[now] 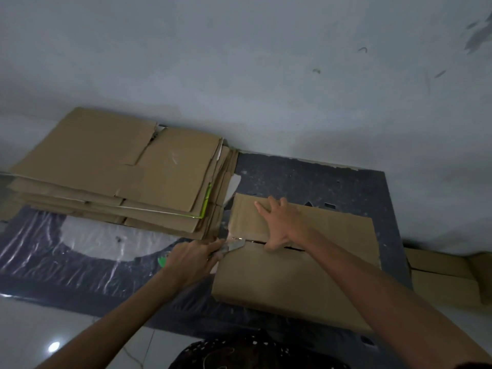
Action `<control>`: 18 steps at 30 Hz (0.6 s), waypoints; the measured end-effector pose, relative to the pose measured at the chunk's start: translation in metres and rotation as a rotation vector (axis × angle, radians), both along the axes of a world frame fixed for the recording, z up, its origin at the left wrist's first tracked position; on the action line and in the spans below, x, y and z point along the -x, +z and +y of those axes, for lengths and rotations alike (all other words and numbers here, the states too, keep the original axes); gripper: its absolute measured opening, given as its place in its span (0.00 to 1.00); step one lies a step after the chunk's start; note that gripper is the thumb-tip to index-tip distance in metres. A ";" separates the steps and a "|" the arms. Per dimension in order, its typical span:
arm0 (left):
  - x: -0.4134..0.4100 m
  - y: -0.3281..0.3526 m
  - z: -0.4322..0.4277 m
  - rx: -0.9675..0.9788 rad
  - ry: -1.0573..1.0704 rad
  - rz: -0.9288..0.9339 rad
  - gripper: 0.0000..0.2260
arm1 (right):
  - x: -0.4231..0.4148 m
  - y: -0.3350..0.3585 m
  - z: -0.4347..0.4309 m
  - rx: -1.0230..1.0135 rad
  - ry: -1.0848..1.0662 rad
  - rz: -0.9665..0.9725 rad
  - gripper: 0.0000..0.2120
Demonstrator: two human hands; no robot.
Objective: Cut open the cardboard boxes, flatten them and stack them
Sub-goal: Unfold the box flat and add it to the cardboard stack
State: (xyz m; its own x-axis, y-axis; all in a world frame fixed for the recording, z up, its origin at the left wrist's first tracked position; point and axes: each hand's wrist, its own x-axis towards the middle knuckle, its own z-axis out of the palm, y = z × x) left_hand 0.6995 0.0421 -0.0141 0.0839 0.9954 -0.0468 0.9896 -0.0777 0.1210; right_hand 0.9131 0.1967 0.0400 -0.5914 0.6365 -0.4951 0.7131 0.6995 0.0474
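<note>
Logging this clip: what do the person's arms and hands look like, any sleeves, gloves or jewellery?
Left forearm and right forearm are bare, no sleeves in view. Left hand and right hand wear no gloves; no watch, bracelet or ring shows. Dim light hides finer marks.

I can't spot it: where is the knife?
In the head view, centre-left: the left hand grips the knife, blade at the box seam, beside the flattened stack.

Place: bare indoor room, work done at floor level | Evidence: plain scuffed wall (266, 62), glossy tiled floor (66, 328), dark mat (319, 177), stack of flattened cardboard (106, 161)
</note>
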 end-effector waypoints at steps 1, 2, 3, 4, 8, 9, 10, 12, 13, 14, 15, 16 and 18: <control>0.003 0.000 0.002 -0.013 -0.019 -0.015 0.32 | 0.000 0.003 0.005 0.031 -0.017 0.014 0.57; 0.007 0.001 0.004 -0.025 -0.038 -0.025 0.32 | 0.000 0.007 0.010 0.060 -0.033 0.027 0.56; 0.011 0.002 0.006 -0.036 -0.066 -0.032 0.33 | 0.001 0.010 0.014 0.085 -0.047 0.035 0.56; 0.016 0.003 0.008 -0.049 -0.101 -0.034 0.33 | 0.002 0.013 0.016 0.097 -0.055 0.037 0.56; 0.023 0.006 0.013 -0.130 -0.181 -0.027 0.29 | 0.004 0.015 0.010 0.079 -0.038 0.023 0.55; 0.022 0.004 0.013 -0.163 -0.188 -0.018 0.26 | 0.003 0.013 0.007 0.072 -0.040 0.024 0.55; 0.023 0.000 0.014 -0.184 -0.190 -0.015 0.24 | 0.001 0.012 0.006 0.070 -0.044 0.028 0.55; 0.030 -0.008 0.015 -0.192 -0.180 -0.075 0.23 | -0.002 0.010 0.005 0.089 -0.044 0.029 0.55; 0.035 -0.011 0.016 -0.205 -0.182 -0.100 0.24 | -0.003 0.009 0.005 0.091 -0.042 0.027 0.55; 0.039 -0.012 0.017 -0.219 -0.193 -0.106 0.25 | -0.003 0.008 0.005 0.090 -0.040 0.025 0.55; 0.040 -0.013 0.019 -0.233 -0.207 -0.103 0.26 | -0.002 0.008 0.004 0.090 -0.036 0.022 0.55; 0.040 -0.013 0.022 -0.240 -0.221 -0.094 0.27 | -0.001 0.009 0.004 0.092 -0.038 0.020 0.54; 0.034 -0.015 0.030 -0.237 -0.239 -0.086 0.27 | 0.000 0.011 0.005 0.091 -0.042 0.022 0.54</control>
State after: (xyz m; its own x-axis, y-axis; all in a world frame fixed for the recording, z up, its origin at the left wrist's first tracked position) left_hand 0.6654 0.0717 -0.0290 0.3096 0.9295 0.2004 0.9270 -0.3419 0.1540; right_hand 0.9135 0.2017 0.0513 -0.5769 0.6139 -0.5387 0.7419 0.6698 -0.0311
